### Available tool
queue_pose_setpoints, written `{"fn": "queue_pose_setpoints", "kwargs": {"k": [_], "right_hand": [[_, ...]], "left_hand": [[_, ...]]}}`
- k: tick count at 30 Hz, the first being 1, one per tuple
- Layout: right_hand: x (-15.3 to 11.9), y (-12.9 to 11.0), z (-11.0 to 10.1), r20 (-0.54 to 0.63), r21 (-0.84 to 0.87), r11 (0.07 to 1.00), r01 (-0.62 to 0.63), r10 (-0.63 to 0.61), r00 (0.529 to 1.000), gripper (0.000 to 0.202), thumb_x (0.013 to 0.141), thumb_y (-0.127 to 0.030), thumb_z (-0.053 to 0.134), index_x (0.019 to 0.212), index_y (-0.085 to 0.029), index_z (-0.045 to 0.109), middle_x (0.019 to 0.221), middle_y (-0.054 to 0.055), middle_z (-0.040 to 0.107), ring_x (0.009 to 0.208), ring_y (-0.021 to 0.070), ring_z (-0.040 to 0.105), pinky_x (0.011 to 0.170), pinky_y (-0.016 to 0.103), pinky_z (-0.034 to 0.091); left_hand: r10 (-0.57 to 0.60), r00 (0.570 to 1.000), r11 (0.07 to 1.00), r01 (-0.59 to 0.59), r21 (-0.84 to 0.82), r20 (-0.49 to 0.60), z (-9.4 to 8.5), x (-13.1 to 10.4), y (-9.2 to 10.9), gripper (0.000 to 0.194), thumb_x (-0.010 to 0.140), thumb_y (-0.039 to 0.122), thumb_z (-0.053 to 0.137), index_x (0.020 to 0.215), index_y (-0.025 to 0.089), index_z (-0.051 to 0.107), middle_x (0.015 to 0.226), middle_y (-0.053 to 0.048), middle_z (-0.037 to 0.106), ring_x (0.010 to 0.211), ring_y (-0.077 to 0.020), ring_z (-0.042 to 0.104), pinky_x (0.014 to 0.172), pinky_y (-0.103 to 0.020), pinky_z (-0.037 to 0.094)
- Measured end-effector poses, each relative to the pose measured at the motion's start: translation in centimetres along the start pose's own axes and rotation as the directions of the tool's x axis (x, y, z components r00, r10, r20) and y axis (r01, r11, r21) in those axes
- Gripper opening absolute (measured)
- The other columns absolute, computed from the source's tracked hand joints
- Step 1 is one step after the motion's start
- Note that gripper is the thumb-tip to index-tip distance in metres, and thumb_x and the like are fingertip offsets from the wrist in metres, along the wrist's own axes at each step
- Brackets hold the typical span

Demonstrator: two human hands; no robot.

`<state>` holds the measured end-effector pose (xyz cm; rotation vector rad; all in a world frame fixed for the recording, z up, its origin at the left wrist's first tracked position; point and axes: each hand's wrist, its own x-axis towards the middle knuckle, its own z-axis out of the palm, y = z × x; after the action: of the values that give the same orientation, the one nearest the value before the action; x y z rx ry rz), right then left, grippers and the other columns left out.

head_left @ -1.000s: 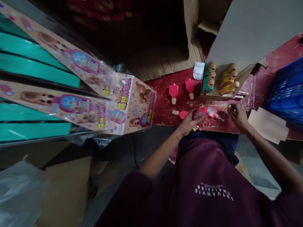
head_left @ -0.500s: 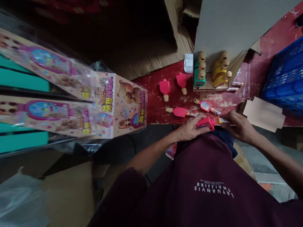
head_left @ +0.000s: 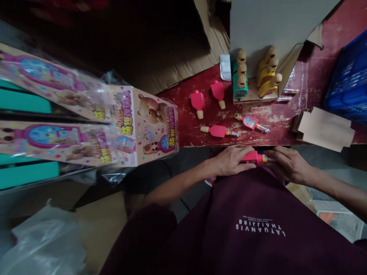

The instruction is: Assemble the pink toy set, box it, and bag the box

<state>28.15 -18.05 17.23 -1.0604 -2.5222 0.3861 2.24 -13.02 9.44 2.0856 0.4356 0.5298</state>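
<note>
Pink plastic toy body (head_left: pixel 252 157) and both hands have shifted towards the person's torso since the earlier frame; the piece, previously across the table edge, is now just off it, above the maroon shirt (head_left: pixel 243 198). The left hand (head_left: pixel 229 161) is closed around the body's left part, thumb on the near side and fingers over the far side. The right hand (head_left: pixel 291 164) is curled closed on a slim clear tube with a yellow end (head_left: pixel 267 158), its far portion hidden by the fingers. Body and tube lie in line between the hands, long axis running left to right; the tube end meets the body's neck, though whether it is fully seated cannot be determined. The right hand is nearer the tube side. Just beyond the edge, on the worn red table (head_left: pixel 278 124), lie a pink toy with a printed face and clear tube (head_left: pixel 250 122) and a second, plain side up (head_left: pixel 218 131). Farther forward are two pink pieces with tan ends (head_left: pixel 197 101) (head_left: pixel 218 91). Loose clear tubes (head_left: pixel 284 99) lie ahead of the right hand, beside a grey-and-tan open carton (head_left: pixel 258 28) holding green toys (head_left: pixel 240 86) and yellow toys (head_left: pixel 267 86). Flat tan card pieces (head_left: pixel 325 130) flank that reach on the right, short of a blue plastic crate (head_left: pixel 348 84). Printed bear-pattern boxes (head_left: pixel 151 130) stand well left.
</note>
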Motion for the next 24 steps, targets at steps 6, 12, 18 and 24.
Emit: {"fn": "queue_pose_setpoints", "kwargs": {"k": [6, 12, 18, 24], "right_hand": [[0.1, -0.3, -0.4, 0.045, -0.04, 0.999, -0.007, 0.008, 0.999, 0.031, 0.09, -0.024, 0.064, 0.116, -0.011, 0.054, 0.088, 0.004, 0.061, 0.077, 0.0073, 0.053, 0.066, 0.02, 0.045], [-0.1, 0.1, -0.1, 0.063, -0.055, 0.998, 0.032, -0.029, 0.998, 0.035, 0.088, -0.027, 0.067, 0.116, -0.011, 0.053, 0.092, 0.004, 0.064, 0.08, 0.0087, 0.055, 0.067, 0.023, 0.047], [-0.7, -0.3, 0.4, 0.107, 0.07, 0.995, -0.072, 0.065, 0.992, 0.033, 0.09, -0.025, 0.065, 0.118, -0.012, 0.055, 0.091, 0.003, 0.063, 0.077, 0.0065, 0.057, 0.065, 0.02, 0.046], [-0.9, -0.4, 0.5, 0.41, 0.358, 0.801, -0.481, 0.328, 0.851, 0.039, 0.1, -0.043, 0.048, 0.103, -0.009, 0.067, 0.081, 0.003, 0.064, 0.067, 0.0013, 0.054, 0.061, 0.017, 0.037]], "left_hand": [[0.055, 0.999, 0.99, -0.053, 0.131, -0.005, 0.2, 0.0, 0.1, 0.044, 0.111, 0.052, 0.047, 0.126, 0.011, 0.05, 0.096, -0.005, 0.067, 0.082, -0.0198, 0.068, 0.07, -0.032, 0.05], [0.107, 0.994, 0.973, -0.105, 0.205, 0.0, -0.1, 0.4, 0.4, 0.041, 0.113, 0.052, 0.042, 0.12, 0.013, 0.052, 0.097, -0.003, 0.068, 0.075, -0.0166, 0.066, 0.063, -0.031, 0.044], [0.06, 0.998, 0.981, -0.061, 0.183, 0.012, 0.4, -0.1, 0.6, 0.04, 0.111, 0.051, 0.046, 0.12, 0.012, 0.051, 0.096, -0.003, 0.066, 0.077, -0.0173, 0.067, 0.065, -0.031, 0.045], [0.064, 0.998, 0.981, -0.067, 0.181, 0.026, 0.9, -0.4, 0.9, 0.038, 0.111, 0.049, 0.048, 0.119, 0.012, 0.051, 0.095, -0.003, 0.066, 0.075, -0.0178, 0.067, 0.061, -0.032, 0.046]]}}
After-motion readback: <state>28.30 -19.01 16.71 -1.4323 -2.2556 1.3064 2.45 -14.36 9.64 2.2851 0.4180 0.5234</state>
